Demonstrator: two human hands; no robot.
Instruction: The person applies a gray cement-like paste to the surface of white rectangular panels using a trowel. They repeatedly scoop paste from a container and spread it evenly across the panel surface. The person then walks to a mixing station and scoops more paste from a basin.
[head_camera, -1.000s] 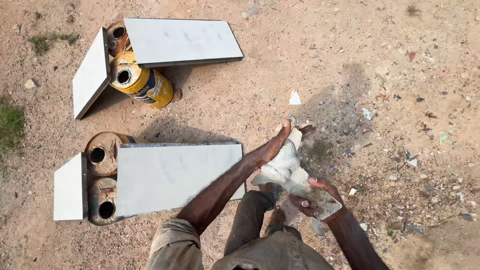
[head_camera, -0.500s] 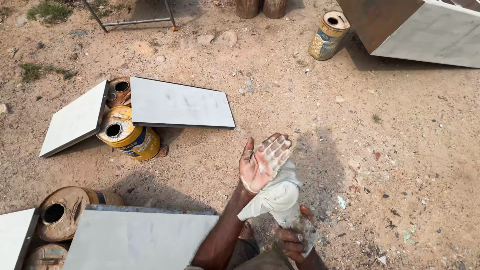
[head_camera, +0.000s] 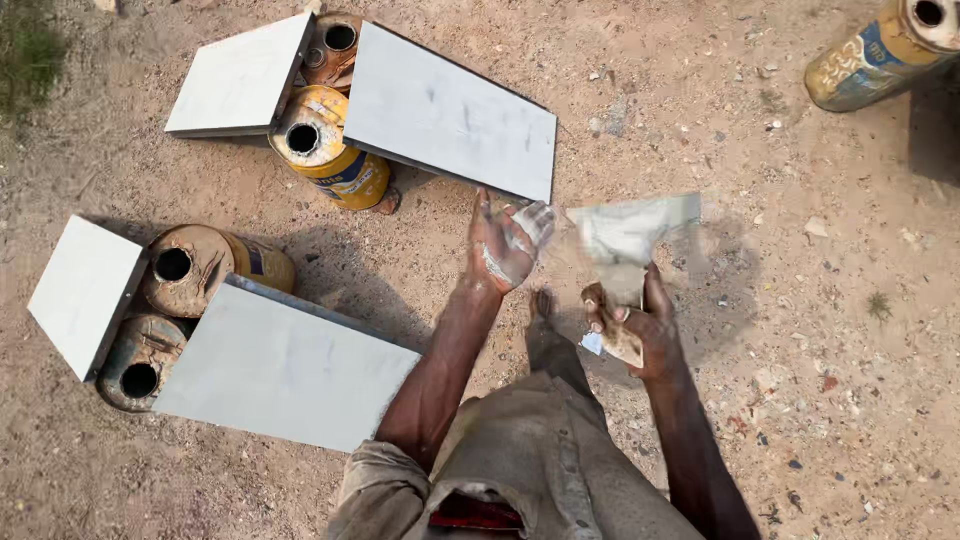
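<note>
Two large grey panels (head_camera: 285, 370) fill the lower left of the frame, two more (head_camera: 450, 110) the upper left — each pair propped on rusty tins (head_camera: 330, 160). At centre the right hand (head_camera: 635, 325) grips a blurred white cloth (head_camera: 630, 230) — the left hand (head_camera: 500, 245), fingers loosely spread, touches its end.
</note>
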